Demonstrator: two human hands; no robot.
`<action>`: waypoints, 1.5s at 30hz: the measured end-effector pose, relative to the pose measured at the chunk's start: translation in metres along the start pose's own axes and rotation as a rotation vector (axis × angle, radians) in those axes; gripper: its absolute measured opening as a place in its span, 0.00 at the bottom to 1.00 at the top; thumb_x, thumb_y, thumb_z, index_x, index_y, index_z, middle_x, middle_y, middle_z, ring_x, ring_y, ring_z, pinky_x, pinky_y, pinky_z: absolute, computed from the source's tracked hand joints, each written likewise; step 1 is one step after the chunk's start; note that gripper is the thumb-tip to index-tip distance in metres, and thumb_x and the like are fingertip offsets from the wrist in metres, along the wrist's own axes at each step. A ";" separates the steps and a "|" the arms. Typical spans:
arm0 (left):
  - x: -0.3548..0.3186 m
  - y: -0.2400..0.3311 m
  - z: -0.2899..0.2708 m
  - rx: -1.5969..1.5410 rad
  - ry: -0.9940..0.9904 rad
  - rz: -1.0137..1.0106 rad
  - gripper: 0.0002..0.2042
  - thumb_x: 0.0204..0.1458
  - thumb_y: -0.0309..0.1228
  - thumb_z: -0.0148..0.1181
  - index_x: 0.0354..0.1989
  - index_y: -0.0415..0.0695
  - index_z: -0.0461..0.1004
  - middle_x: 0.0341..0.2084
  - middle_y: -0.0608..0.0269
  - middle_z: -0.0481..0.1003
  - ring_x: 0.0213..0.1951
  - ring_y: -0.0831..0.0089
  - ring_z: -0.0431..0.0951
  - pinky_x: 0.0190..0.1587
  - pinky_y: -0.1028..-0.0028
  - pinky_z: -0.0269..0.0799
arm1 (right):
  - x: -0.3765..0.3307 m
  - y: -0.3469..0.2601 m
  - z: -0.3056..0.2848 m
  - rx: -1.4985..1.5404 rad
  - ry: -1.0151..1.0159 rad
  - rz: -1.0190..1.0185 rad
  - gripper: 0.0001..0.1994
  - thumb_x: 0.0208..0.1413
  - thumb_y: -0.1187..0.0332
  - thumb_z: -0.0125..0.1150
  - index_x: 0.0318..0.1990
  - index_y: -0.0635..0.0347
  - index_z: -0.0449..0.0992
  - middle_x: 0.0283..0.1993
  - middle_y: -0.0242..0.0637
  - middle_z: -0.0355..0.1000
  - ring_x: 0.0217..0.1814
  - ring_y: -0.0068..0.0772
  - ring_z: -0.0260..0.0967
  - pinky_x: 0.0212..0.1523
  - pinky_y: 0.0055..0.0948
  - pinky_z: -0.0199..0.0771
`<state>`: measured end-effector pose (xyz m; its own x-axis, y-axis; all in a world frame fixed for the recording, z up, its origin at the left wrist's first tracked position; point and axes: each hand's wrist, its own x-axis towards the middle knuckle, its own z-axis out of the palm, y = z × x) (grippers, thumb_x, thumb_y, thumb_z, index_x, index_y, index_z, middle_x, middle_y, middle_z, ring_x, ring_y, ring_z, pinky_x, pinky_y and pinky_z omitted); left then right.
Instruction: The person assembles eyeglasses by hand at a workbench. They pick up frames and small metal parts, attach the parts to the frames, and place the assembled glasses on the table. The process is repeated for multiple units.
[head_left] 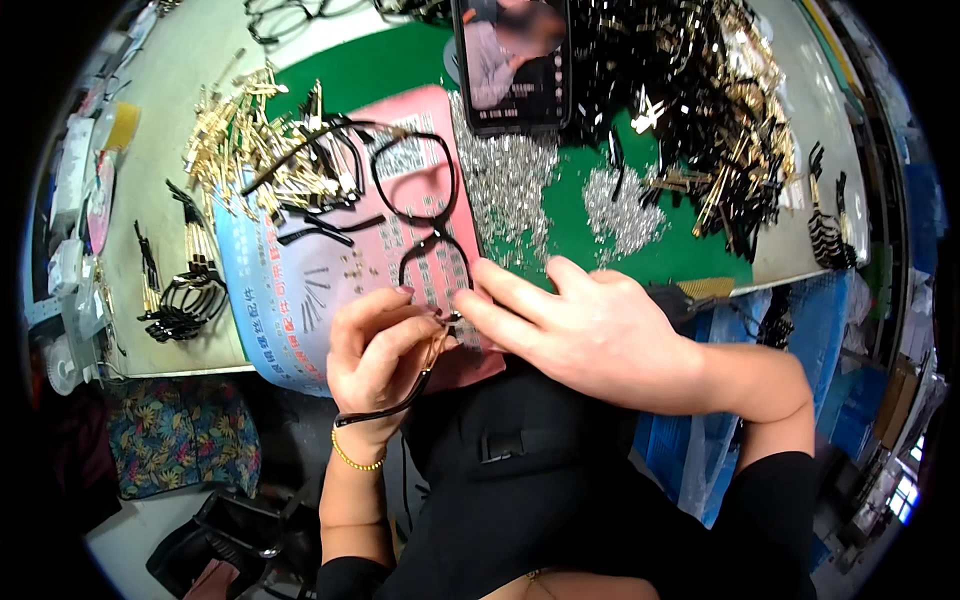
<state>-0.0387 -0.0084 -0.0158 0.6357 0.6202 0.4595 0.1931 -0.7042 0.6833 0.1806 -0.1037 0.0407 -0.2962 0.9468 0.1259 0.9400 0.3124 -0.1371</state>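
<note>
A black eyeglass frame [436, 226] stretches over the pink part of a printed bag, one temple folded out to the far left. At its near end my left hand [372, 345] is closed in a pinch by the hinge, and a black-and-gold temple [392, 410] runs from these fingers down across my wrist. My right hand [610, 335] is closed too, its fingertips pressing the near rim beside the same hinge. What lies right between the fingertips is too small to make out. Loose black temples [320, 230] rest on the bag [285, 340] beyond my left hand.
Gold temples [225, 135] are heaped at the left, black and gold ones [660, 70] at the far right. Small silver parts [505, 185] cover the green mat [570, 225]. A phone [515, 65] stands at the back. Bundled frames [185, 300] lie near the left edge.
</note>
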 end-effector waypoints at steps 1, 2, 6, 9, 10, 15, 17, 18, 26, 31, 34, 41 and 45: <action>-0.006 0.001 -0.003 0.007 0.004 -0.008 0.14 0.42 0.17 0.75 0.38 0.41 0.80 0.46 0.54 0.73 0.38 0.63 0.82 0.42 0.68 0.82 | 0.002 0.000 -0.013 0.089 -0.072 0.056 0.22 0.55 0.61 0.65 0.58 0.49 0.74 0.56 0.30 0.72 0.33 0.32 0.72 0.27 0.24 0.75; -0.010 0.000 -0.006 0.016 0.013 -0.019 0.14 0.43 0.18 0.74 0.38 0.41 0.80 0.48 0.53 0.73 0.40 0.60 0.82 0.46 0.63 0.82 | 0.001 0.005 -0.020 0.301 -0.066 0.094 0.21 0.57 0.64 0.63 0.58 0.56 0.71 0.53 0.38 0.71 0.38 0.38 0.75 0.29 0.29 0.79; 0.010 0.048 -0.066 -0.068 0.088 -0.018 0.12 0.51 0.24 0.64 0.45 0.37 0.77 0.42 0.50 0.79 0.41 0.55 0.82 0.53 0.54 0.75 | 0.000 0.017 -0.013 0.909 -0.081 0.228 0.16 0.62 0.68 0.60 0.56 0.61 0.73 0.51 0.41 0.74 0.48 0.44 0.77 0.39 0.36 0.78; 0.021 0.077 -0.083 0.151 0.345 -0.358 0.13 0.63 0.29 0.56 0.48 0.31 0.74 0.38 0.52 0.83 0.28 0.65 0.84 0.36 0.68 0.79 | -0.012 0.015 -0.006 1.274 -0.241 0.501 0.13 0.65 0.71 0.56 0.55 0.65 0.73 0.46 0.40 0.78 0.32 0.26 0.74 0.30 0.25 0.74; 0.032 0.062 -0.089 0.225 0.346 -0.600 0.13 0.63 0.31 0.58 0.48 0.33 0.75 0.33 0.51 0.83 0.27 0.67 0.83 0.32 0.74 0.76 | -0.023 0.016 -0.004 1.389 -0.270 0.629 0.13 0.67 0.71 0.54 0.55 0.66 0.73 0.44 0.39 0.79 0.27 0.20 0.71 0.26 0.22 0.72; 0.018 -0.020 -0.119 0.805 0.257 -0.495 0.16 0.48 0.41 0.73 0.40 0.44 0.81 0.32 0.59 0.76 0.37 0.64 0.76 0.39 0.64 0.71 | -0.041 0.020 0.016 1.564 -0.144 0.532 0.17 0.69 0.62 0.54 0.53 0.71 0.71 0.40 0.44 0.78 0.20 0.18 0.67 0.21 0.17 0.67; 0.013 -0.023 -0.134 0.986 0.237 -0.444 0.27 0.40 0.46 0.76 0.49 0.50 0.79 0.45 0.59 0.73 0.52 0.57 0.71 0.54 0.54 0.66 | -0.045 0.023 0.023 1.578 -0.087 0.477 0.19 0.69 0.58 0.55 0.52 0.71 0.71 0.38 0.45 0.77 0.19 0.20 0.68 0.21 0.18 0.68; 0.008 -0.023 -0.148 1.114 0.237 -0.356 0.33 0.40 0.48 0.75 0.57 0.50 0.75 0.47 0.57 0.73 0.53 0.52 0.70 0.65 0.48 0.59 | -0.049 0.025 0.029 1.591 -0.049 0.431 0.21 0.68 0.57 0.56 0.51 0.71 0.71 0.37 0.45 0.77 0.19 0.21 0.68 0.21 0.18 0.68; 0.000 -0.076 -0.197 0.911 -0.113 -0.147 0.25 0.43 0.46 0.73 0.41 0.40 0.74 0.32 0.54 0.75 0.37 0.49 0.75 0.55 0.54 0.71 | -0.049 0.032 0.030 1.723 0.102 0.315 0.10 0.70 0.73 0.46 0.50 0.67 0.73 0.32 0.37 0.73 0.23 0.19 0.69 0.24 0.19 0.70; -0.008 -0.127 -0.199 0.948 0.093 -0.300 0.13 0.62 0.38 0.61 0.44 0.40 0.75 0.27 0.49 0.76 0.28 0.53 0.74 0.32 0.61 0.70 | -0.041 0.039 0.034 1.705 0.063 0.189 0.10 0.70 0.68 0.51 0.53 0.61 0.72 0.27 0.29 0.70 0.21 0.16 0.66 0.23 0.22 0.67; 0.084 -0.073 -0.183 0.741 0.291 -0.160 0.17 0.69 0.41 0.50 0.50 0.37 0.74 0.35 0.52 0.77 0.34 0.62 0.76 0.34 0.65 0.71 | -0.045 0.042 0.043 1.754 0.178 0.108 0.11 0.70 0.61 0.52 0.48 0.59 0.72 0.28 0.30 0.73 0.20 0.17 0.69 0.20 0.22 0.67; 0.235 0.197 0.159 0.035 -0.303 0.434 0.15 0.54 0.33 0.69 0.41 0.39 0.70 0.27 0.57 0.74 0.29 0.68 0.77 0.34 0.69 0.75 | -0.063 0.046 0.054 1.811 0.283 0.152 0.20 0.71 0.52 0.48 0.44 0.63 0.71 0.26 0.37 0.72 0.16 0.24 0.68 0.16 0.27 0.69; 0.265 0.282 0.333 0.301 -0.467 0.859 0.24 0.60 0.52 0.59 0.38 0.40 0.66 0.29 0.51 0.77 0.31 0.52 0.80 0.32 0.59 0.74 | -0.053 0.040 0.050 1.892 0.321 0.119 0.20 0.69 0.52 0.50 0.49 0.63 0.71 0.27 0.37 0.72 0.15 0.24 0.68 0.16 0.27 0.70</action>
<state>0.4334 -0.1575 0.1095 0.8632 -0.2861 0.4160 -0.3262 -0.9449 0.0270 0.2259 -0.1378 -0.0203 -0.0088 0.9878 0.1556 -0.4959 0.1308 -0.8585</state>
